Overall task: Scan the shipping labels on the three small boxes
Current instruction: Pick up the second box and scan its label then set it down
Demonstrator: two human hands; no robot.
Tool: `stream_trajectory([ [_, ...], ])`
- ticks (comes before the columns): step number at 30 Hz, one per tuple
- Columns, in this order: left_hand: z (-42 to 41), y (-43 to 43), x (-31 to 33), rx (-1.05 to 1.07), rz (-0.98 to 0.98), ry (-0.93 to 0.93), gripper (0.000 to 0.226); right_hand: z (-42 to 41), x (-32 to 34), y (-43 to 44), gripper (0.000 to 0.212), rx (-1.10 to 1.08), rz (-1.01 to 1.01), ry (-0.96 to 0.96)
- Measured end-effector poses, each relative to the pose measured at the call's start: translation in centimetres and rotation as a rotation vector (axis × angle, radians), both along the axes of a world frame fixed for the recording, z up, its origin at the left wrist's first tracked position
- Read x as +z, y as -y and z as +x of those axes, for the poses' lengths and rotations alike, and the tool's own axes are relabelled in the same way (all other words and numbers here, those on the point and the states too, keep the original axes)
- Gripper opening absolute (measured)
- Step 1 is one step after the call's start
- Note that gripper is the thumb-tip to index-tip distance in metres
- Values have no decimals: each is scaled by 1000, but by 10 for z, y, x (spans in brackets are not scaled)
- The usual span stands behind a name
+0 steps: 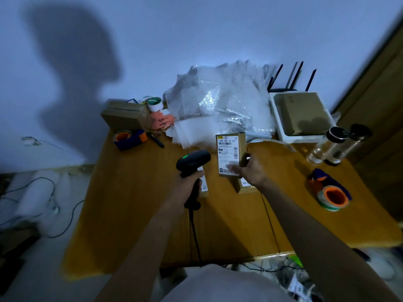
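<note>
My left hand (189, 184) grips the handle of a black barcode scanner (193, 161), whose head points up and right with a green light on top. My right hand (250, 170) holds a small brown box (230, 152) upright above the wooden table (139, 203), its white shipping label with barcodes facing me. The scanner head sits just left of this box. A second small box (204, 186) lies on the table behind the left hand, mostly hidden. A third small box (243, 186) lies under my right wrist, only partly visible.
Bubble wrap (218, 101) is piled at the back. Tape dispensers sit at the back left (128, 138) and right (331, 192). Two glass bottles (333, 144), a white tray with a brown box (303, 114), and stacked boxes (125, 116) ring the table. The scanner cable (195, 236) hangs off the front edge.
</note>
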State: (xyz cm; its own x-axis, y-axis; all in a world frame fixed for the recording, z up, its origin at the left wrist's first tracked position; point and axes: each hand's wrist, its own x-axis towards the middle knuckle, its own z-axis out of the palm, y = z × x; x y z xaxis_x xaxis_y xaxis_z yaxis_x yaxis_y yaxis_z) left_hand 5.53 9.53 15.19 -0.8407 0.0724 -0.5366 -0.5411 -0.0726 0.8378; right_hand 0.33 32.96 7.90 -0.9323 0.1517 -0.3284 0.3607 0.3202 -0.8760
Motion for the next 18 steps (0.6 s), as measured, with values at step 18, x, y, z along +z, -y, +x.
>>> stream_trajectory([
  [18,-1,0,37,-120,-97,-248,23,16,45,-5,77,-100,-266,-101],
])
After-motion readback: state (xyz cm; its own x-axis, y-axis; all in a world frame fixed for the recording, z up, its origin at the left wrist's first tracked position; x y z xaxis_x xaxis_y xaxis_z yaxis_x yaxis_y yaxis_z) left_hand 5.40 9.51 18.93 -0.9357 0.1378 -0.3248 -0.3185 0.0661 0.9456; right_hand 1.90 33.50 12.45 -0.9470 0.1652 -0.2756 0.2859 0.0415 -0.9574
